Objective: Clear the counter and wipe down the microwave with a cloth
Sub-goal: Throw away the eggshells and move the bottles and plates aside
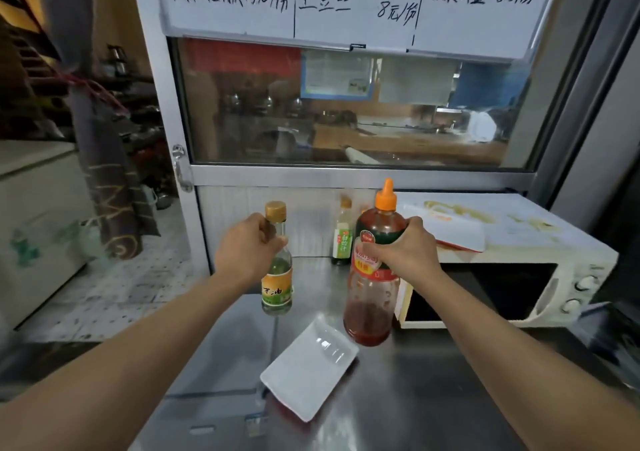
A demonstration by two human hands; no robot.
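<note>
I'm in the clearing step: my left hand (247,249) grips the small gold-capped glass bottle (277,260), my right hand (407,251) the tall orange-nozzled red sauce bottle (372,277), both over the steel counter (433,381) beside the cream microwave (519,253). Next I'd carry them off.

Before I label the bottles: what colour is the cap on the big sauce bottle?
Orange, a pointed nozzle cap on the big sauce bottle; the head view shows it.

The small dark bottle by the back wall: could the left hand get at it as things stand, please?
Probably not yet: the left hand already has a grip on the small glass bottle. The dark bottle stands apart with clear counter before it.
</note>
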